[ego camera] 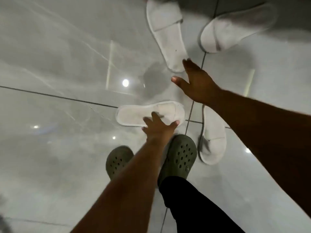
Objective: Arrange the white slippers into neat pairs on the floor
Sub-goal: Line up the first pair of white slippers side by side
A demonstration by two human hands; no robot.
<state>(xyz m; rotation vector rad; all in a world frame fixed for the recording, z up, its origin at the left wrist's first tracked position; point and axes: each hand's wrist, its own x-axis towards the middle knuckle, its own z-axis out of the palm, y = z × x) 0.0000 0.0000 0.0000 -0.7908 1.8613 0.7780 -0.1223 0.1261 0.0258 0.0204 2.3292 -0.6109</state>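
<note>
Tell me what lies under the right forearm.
A white slipper lies on the tiled floor beneath the right forearm, toe end toward the person, beside the green clog. Its heel end is covered by the arm, so that part cannot be seen.

Four slippers [149,115] scattered on floor [58,56] — two far; two near.

Four white slippers [149,116] scattered, unpaired.

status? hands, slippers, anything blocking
Left hand open, fingers on nearest white cloth slipper. Right hand open, at heel of far slipper. Four slippers scattered, unpaired. Olive-green clogs beside them.
</note>
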